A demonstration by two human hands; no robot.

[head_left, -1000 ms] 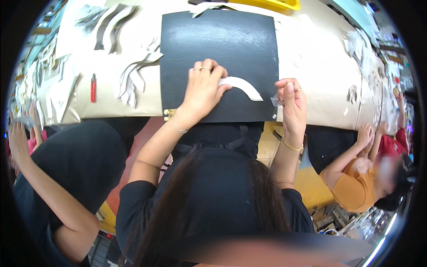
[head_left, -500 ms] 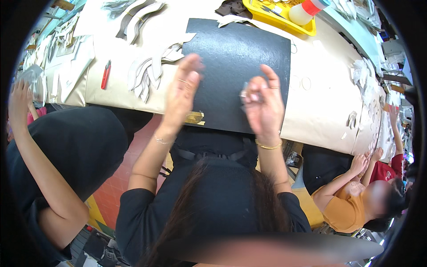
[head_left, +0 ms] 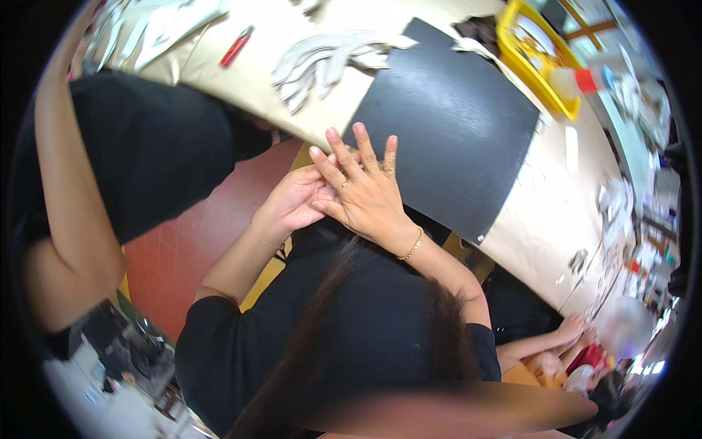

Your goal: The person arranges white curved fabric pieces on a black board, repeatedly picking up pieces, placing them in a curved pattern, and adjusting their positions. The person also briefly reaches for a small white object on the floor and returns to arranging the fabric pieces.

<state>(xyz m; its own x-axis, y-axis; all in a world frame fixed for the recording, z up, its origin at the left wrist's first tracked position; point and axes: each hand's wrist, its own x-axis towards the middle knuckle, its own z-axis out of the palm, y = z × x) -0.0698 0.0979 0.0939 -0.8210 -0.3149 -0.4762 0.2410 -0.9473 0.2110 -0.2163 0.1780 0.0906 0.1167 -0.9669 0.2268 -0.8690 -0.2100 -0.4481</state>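
My right hand [head_left: 369, 196] is spread open, back upward, with a ring on a finger and a gold bracelet at the wrist. It lies partly over my left hand [head_left: 291, 203], which is turned palm up and meets it from the left. Most of the left fingers are hidden behind the right hand, so whether they hold anything does not show. Both hands are in front of my body, by the near left edge of a black mat [head_left: 461, 110]. Curved pale grey strips [head_left: 329, 62] lie in a pile at the mat's left side.
Red-handled snips [head_left: 236, 47] lie on the paper-covered table, left of the strips. A yellow tray [head_left: 537, 66] stands at the back right, with a red-banded bottle [head_left: 581, 79] at its edge. A person's bare arm [head_left: 69, 168] is close on my left; other people sit at the right.
My hands have come off the mat, toward me, and together. The right hand has spread its fingers; a small shiny thing at its fingertips no longer shows. The whole view has turned.
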